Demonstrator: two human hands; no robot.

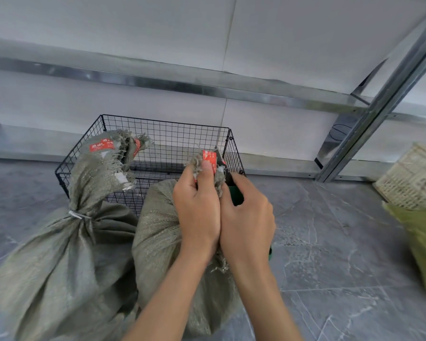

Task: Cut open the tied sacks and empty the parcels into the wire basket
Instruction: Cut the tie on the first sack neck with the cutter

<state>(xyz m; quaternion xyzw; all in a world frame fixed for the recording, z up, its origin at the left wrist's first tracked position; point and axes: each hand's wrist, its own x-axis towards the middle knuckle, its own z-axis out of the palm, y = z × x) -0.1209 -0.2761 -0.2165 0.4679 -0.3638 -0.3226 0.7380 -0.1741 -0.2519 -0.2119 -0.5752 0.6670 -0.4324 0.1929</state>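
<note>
My left hand point(197, 205) is closed round the bunched neck of the nearer sack point(155, 242), thumb pressed flat against its frayed top just beside the red label point(209, 157). My right hand point(246, 217) touches the left one side by side, its fingers curled round the green handle of a cutter point(235, 194); the dark blade end pokes up on the right side of the neck, but I cannot tell whether it is biting into the weave. That sack stands upright on the grey tiled floor point(330, 242), directly under both hands, its body pressed against the near wall of the black wire basket point(162, 134). The basket's rim lies just beyond my knuckles, and its near right corner is close behind the blade. The second sack point(59, 254) sits to the left, touching the first, its neck cinched by a pale tie point(75, 214) and its floppy top leaning over the basket's left rim. So the left is hemmed in, while the floor to the right of my right hand lies open as far as a pale woven crate point(411, 178) and a yellow-green bag point(423, 242) at the far right edge. Behind the basket runs a low metal shelf rail point(182, 87), with a slanted steel upright point(384, 104) to the right.
</note>
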